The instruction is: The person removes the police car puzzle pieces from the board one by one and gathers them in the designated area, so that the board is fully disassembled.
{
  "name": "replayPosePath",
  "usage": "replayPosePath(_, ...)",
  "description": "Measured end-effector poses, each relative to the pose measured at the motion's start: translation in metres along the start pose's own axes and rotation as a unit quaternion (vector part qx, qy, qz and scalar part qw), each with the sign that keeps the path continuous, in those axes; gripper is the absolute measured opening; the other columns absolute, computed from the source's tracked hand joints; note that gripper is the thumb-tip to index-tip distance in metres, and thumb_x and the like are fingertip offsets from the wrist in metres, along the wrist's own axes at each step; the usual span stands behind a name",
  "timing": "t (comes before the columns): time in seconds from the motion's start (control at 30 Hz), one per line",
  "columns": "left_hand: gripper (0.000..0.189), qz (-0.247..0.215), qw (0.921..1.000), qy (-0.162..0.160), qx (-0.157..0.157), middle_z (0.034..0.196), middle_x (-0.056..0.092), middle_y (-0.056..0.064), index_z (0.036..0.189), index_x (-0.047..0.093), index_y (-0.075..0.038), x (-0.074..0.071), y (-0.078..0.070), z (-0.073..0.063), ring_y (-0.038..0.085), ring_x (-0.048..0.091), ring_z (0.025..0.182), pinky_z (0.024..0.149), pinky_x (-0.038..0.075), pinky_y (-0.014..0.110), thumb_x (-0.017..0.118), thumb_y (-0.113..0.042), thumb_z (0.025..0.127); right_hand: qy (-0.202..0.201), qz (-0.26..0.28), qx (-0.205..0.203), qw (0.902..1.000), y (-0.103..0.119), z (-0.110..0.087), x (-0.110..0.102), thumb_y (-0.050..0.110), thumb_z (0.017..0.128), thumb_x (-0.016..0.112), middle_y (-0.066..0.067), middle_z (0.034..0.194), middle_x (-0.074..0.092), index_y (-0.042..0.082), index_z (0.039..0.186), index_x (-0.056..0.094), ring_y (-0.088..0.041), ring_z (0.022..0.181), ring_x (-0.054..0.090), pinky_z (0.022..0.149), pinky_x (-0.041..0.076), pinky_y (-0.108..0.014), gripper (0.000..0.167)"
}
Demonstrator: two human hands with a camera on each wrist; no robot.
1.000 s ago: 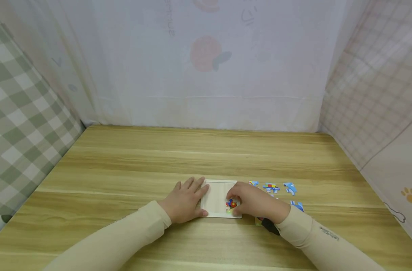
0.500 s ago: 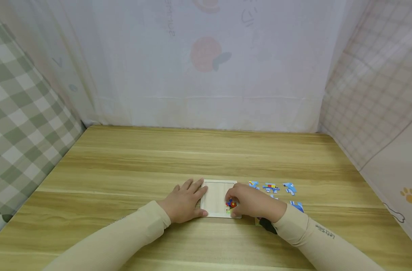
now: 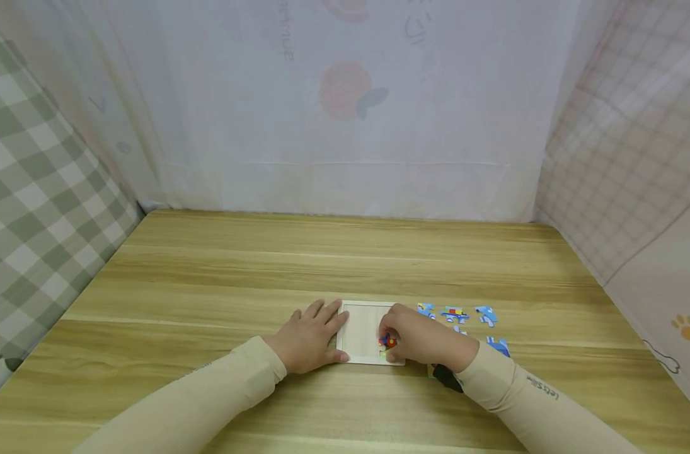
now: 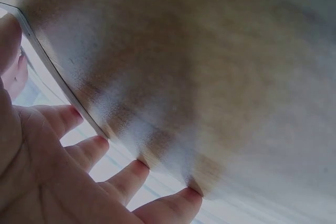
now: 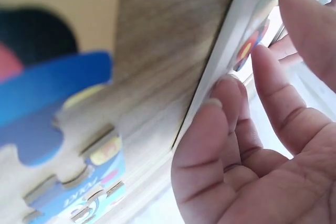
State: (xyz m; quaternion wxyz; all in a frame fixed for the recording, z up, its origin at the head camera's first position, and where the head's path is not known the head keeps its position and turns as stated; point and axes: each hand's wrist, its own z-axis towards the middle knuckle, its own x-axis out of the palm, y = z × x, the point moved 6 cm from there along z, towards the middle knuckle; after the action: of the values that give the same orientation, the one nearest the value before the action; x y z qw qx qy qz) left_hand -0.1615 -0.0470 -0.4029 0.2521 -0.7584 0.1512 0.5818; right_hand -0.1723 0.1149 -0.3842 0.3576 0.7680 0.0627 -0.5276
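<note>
A shallow light-wood puzzle tray (image 3: 358, 331) lies on the table between the two hands. My left hand (image 3: 307, 340) is at its left side, fingers spread, thumb on the near-left corner. In the left wrist view, that hand's fingertips (image 4: 140, 167) reach along the tray's edge. Over the tray's right side, my right hand (image 3: 426, 340) pinches a red and blue jigsaw piece (image 3: 387, 342) between thumb and fingers in the near-right corner. The right wrist view shows the same jigsaw piece (image 5: 245, 49) low inside the rim, partly hidden by the fingers.
Several loose jigsaw pieces (image 3: 454, 314) lie right of the tray, some hidden under the right hand and forearm. A larger blue piece (image 5: 37, 129) is close in the right wrist view. A white cloth (image 3: 345, 176) hangs behind the wooden table (image 3: 237, 252).
The right wrist and sleeve have shifted slightly left, while the fingers stay at the jigsaw piece in the corner. The left hand and tray hold nearly the same place.
</note>
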Motion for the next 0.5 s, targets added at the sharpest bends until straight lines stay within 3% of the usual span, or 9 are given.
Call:
replayPosePath(0.3,0.072,0.002,1.0000,-0.002,0.006,0.157,0.028,0.009,0.148,0.039,-0.013,-0.0014,-0.0012,-0.0004,0.039,0.028,0.140,0.102,0.036,0.060,0.054,-0.054,0.091,0.000,0.014,-0.010,0.9999,-0.0009,0.0041,-0.0002,0.002,0.071,0.081,0.003,0.075,0.049,0.011,0.079,0.058,-0.012,0.073,0.043,0.064,0.038,-0.026,0.026)
replayPosePath(0.5,0.072,0.006,1.0000,0.000,0.004,0.157,0.028,0.008,0.148,0.040,-0.013,-0.0012,-0.0009,0.0005,0.039,0.028,0.140,0.102,0.036,0.060,0.055,-0.055,0.091,0.006,0.030,-0.001,0.9995,-0.0021,0.0051,0.0007,-0.001,0.073,0.080,0.003,0.076,0.050,0.012,0.079,0.057,-0.012,0.073,0.045,0.065,0.040,-0.025,0.027)
